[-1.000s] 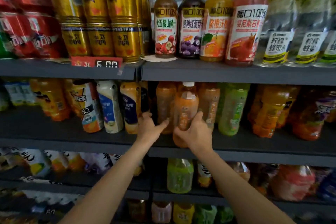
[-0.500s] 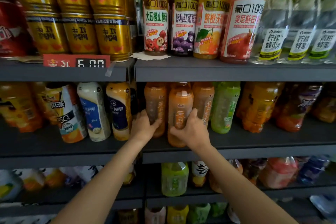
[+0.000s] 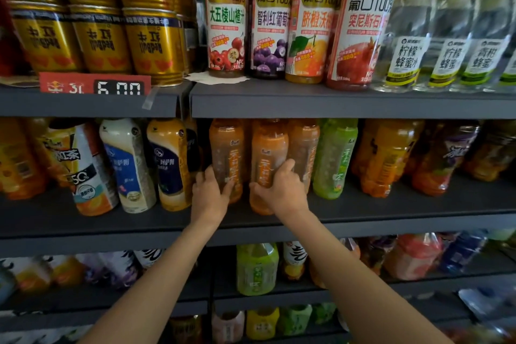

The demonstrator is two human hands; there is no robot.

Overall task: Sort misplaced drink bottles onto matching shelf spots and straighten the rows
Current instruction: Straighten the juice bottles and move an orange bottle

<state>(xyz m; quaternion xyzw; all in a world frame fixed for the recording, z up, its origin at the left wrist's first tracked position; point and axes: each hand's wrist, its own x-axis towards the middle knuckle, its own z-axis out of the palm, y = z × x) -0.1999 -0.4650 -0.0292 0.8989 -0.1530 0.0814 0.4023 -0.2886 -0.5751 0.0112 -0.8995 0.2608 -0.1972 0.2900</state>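
Observation:
On the middle shelf (image 3: 363, 215) three orange tea bottles stand side by side. My right hand (image 3: 282, 193) grips the middle orange bottle (image 3: 268, 153) low on its body, near the shelf's front. My left hand (image 3: 209, 195) holds the left orange bottle (image 3: 226, 148), fingers curled round its lower part. A third orange bottle (image 3: 304, 145) stands just right of my right hand, and a green tea bottle (image 3: 333, 159) stands beside that.
Milk-tea bottles (image 3: 125, 165) fill the middle shelf to the left, orange and dark juice bottles (image 3: 388, 159) to the right. Gold cans (image 3: 97, 36), juice bottles (image 3: 312, 28) and clear honey-water bottles (image 3: 405, 36) line the upper shelf. Lower shelves hold more bottles (image 3: 257, 268).
The middle orange bottle has gone back into the row under the upper shelf with my right hand. My left hand has closed round the left bottle. The view has moved closer.

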